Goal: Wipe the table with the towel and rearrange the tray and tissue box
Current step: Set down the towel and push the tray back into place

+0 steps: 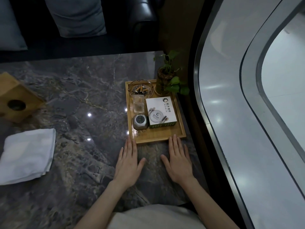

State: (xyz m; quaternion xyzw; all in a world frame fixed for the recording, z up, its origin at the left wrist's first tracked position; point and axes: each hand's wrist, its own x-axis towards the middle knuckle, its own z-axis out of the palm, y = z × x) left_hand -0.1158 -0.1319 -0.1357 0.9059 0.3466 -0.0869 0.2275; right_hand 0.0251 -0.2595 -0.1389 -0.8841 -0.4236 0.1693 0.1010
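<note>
Both hands lie flat and empty on the dark marble table (pixel 74 90), left hand (pixel 127 163) and right hand (pixel 179 160) apart, fingertips touching the rectangular bamboo tray (pixel 158 138). Its white box (pixel 160 111) bears unreadable print. Far left: folded white towel (pixel 27 156), wooden tissue box (pixel 15 98).

You are looking at a dim scene, brightest along the pale curved glass panel (pixel 234 113) on the right. Small white ceiling-light reflections glare off the polished dark grey marble bench (pixel 79 90). The black sofa (pixel 115 22) beyond sinks into shadow. Straight edges bow strongly near the frame borders, and the folded white towel (pixel 28 156) looks soft and slightly blurred.
</note>
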